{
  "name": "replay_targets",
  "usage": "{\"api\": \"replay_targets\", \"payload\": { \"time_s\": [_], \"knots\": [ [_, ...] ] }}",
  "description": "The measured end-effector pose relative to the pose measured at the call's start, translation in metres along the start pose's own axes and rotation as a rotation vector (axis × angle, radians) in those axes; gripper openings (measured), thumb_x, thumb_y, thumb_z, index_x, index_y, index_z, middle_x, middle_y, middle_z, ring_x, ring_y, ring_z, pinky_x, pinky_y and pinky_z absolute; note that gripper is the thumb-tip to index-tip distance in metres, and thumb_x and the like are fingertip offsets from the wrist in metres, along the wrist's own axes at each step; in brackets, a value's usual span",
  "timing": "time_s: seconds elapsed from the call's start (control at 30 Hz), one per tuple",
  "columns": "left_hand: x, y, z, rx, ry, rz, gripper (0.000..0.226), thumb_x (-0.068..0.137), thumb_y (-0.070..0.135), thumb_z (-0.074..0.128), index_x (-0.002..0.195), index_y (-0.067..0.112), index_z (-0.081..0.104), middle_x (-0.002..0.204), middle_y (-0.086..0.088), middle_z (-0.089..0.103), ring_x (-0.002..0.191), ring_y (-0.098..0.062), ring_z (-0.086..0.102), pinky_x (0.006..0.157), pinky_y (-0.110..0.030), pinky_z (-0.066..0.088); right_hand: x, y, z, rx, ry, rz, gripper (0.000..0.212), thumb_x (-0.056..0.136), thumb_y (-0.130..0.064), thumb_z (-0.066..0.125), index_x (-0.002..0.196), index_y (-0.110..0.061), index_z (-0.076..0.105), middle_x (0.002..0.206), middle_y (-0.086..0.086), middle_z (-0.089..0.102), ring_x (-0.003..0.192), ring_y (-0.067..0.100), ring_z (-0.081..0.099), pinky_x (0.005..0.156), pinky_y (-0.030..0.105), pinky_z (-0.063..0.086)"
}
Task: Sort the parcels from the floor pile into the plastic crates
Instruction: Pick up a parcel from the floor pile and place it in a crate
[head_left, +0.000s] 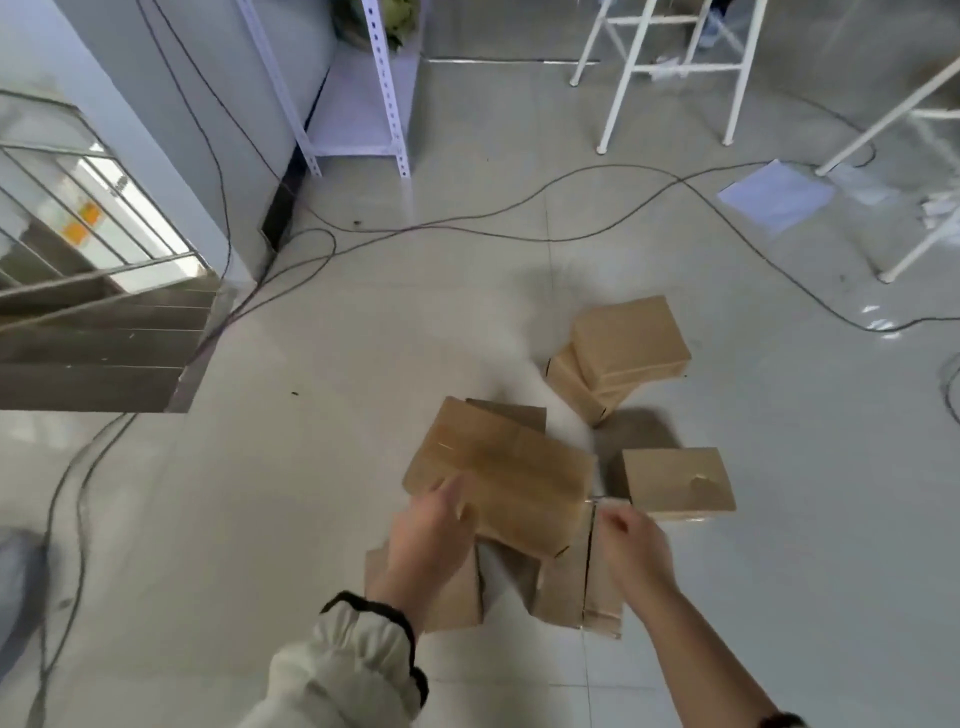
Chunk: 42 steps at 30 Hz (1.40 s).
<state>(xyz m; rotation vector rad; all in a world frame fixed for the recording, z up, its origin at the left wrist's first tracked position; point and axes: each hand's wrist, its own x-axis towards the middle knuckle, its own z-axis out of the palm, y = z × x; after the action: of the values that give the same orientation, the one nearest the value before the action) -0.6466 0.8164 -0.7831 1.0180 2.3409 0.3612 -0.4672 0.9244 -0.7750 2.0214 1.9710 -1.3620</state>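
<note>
1. At the far left, a dark staircase with a grey metal railing (104, 332) drops away, and thin black cables (467, 223) trail across the pale tiled floor (260, 493).
2. The left hand (426, 540), in a cream gathered sleeve (353, 660), curls its fingers over the near left edge of the large brown cardboard parcel (509, 467), gripping it.
3. That parcel lies tilted on top of the floor pile, over other brown cardboard parcels (561, 587).
4. The right hand (634, 545) is at the parcel's near right corner with its fingers bent. Blur hides whether it grips.
5. Just beside it sits a small square brown parcel (675, 483).
6. Farther back, two stacked brown parcels (623, 348) stand apart.
</note>
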Motion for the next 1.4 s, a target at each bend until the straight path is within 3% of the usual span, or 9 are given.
{"api": "replay_targets", "payload": {
  "time_s": [0.3, 0.47, 0.63, 0.77, 0.87, 0.97, 1.03, 1.23, 1.4],
  "knots": [
    [0.125, -0.057, 0.058, 0.012, 0.207, -0.060, 0.055, 0.095, 0.043, 0.041, 0.145, 0.025, 0.029, 0.137, -0.004, 0.048, 0.118, -0.029, 0.052, 0.095, -0.041, 0.047, 0.136, 0.027, 0.068, 0.001, 0.133, -0.006, 0.041, 0.095, -0.042, 0.038, 0.086, -0.008, 0.060, 0.080, 0.011, 0.062, 0.078, 0.029, 0.061, 0.076, 0.042, 0.055],
    [0.120, -0.058, 0.062, -0.047, 0.267, -0.062, 0.054, 0.096, 0.039, 0.043, 0.146, 0.024, 0.029, 0.132, -0.005, 0.050, 0.110, -0.026, 0.057, 0.084, -0.036, 0.049, 0.129, 0.027, 0.081, -0.006, 0.203, 0.034, 0.044, 0.095, -0.044, 0.035, 0.103, -0.008, 0.060, 0.093, 0.011, 0.063, 0.085, 0.030, 0.060, 0.080, 0.041, 0.052],
    [0.118, -0.045, 0.052, -0.146, 0.331, -0.014, 0.056, 0.095, 0.036, 0.048, 0.146, 0.026, 0.027, 0.136, -0.004, 0.049, 0.115, -0.026, 0.054, 0.089, -0.037, 0.048, 0.122, 0.018, 0.069, 0.117, 0.246, -0.040, 0.039, 0.098, -0.035, 0.036, 0.104, -0.004, 0.058, 0.088, 0.010, 0.058, 0.080, 0.026, 0.055, 0.068, 0.032, 0.042],
    [0.116, -0.028, 0.035, -0.668, 0.485, 0.027, 0.057, 0.098, 0.041, 0.043, 0.149, 0.023, 0.024, 0.146, 0.000, 0.037, 0.131, -0.019, 0.040, 0.110, -0.034, 0.031, 0.110, 0.006, 0.055, 0.413, 0.365, -0.296, 0.034, 0.099, -0.038, 0.037, 0.095, -0.008, 0.053, 0.077, 0.003, 0.054, 0.076, 0.022, 0.053, 0.065, 0.030, 0.041],
    [0.112, -0.024, 0.027, -1.003, 0.524, 0.023, 0.041, 0.102, 0.038, 0.032, 0.134, 0.016, 0.046, 0.126, 0.004, 0.046, 0.115, -0.010, 0.043, 0.109, -0.031, 0.032, 0.098, 0.005, 0.052, 0.568, 0.426, -0.441, 0.034, 0.100, -0.039, 0.033, 0.095, -0.009, 0.050, 0.077, 0.001, 0.052, 0.073, 0.015, 0.051, 0.069, 0.019, 0.045],
    [0.113, -0.029, 0.029, -1.278, 0.517, -0.079, 0.036, 0.102, 0.041, 0.031, 0.099, 0.019, 0.060, 0.104, 0.004, 0.056, 0.106, -0.016, 0.050, 0.104, -0.036, 0.038, 0.096, 0.013, 0.054, 0.759, 0.359, -0.390, 0.041, 0.101, -0.045, 0.026, 0.100, -0.015, 0.053, 0.090, 0.002, 0.058, 0.088, 0.017, 0.056, 0.093, 0.036, 0.047],
    [0.114, -0.035, 0.035, -1.286, 0.479, -0.131, 0.034, 0.101, 0.041, 0.033, 0.080, 0.022, 0.052, 0.088, 0.005, 0.051, 0.096, -0.018, 0.048, 0.092, -0.035, 0.040, 0.098, 0.017, 0.055, 0.782, 0.303, -0.310, 0.032, 0.100, -0.045, 0.025, 0.098, -0.027, 0.052, 0.092, -0.010, 0.057, 0.095, 0.013, 0.054, 0.098, 0.039, 0.043],
    [0.116, -0.054, 0.051, -1.217, 0.441, -0.249, 0.025, 0.095, 0.037, 0.044, 0.076, 0.022, 0.048, 0.082, 0.003, 0.046, 0.084, -0.019, 0.043, 0.081, -0.040, 0.038, 0.101, 0.015, 0.055, 0.563, 0.246, -0.303, 0.017, 0.098, -0.031, 0.045, 0.099, -0.015, 0.051, 0.080, -0.005, 0.051, 0.074, 0.009, 0.048, 0.068, 0.029, 0.037],
    [0.114, -0.061, 0.043, -1.312, 0.490, -0.139, 0.024, 0.094, 0.020, 0.039, 0.070, 0.018, 0.037, 0.074, 0.002, 0.037, 0.074, -0.016, 0.036, 0.073, -0.033, 0.037, 0.098, 0.017, 0.051, 0.624, 0.245, -0.381, 0.019, 0.092, -0.011, 0.052, 0.111, -0.012, 0.055, 0.094, -0.010, 0.057, 0.090, 0.008, 0.055, 0.078, 0.023, 0.044]
  ]
}}
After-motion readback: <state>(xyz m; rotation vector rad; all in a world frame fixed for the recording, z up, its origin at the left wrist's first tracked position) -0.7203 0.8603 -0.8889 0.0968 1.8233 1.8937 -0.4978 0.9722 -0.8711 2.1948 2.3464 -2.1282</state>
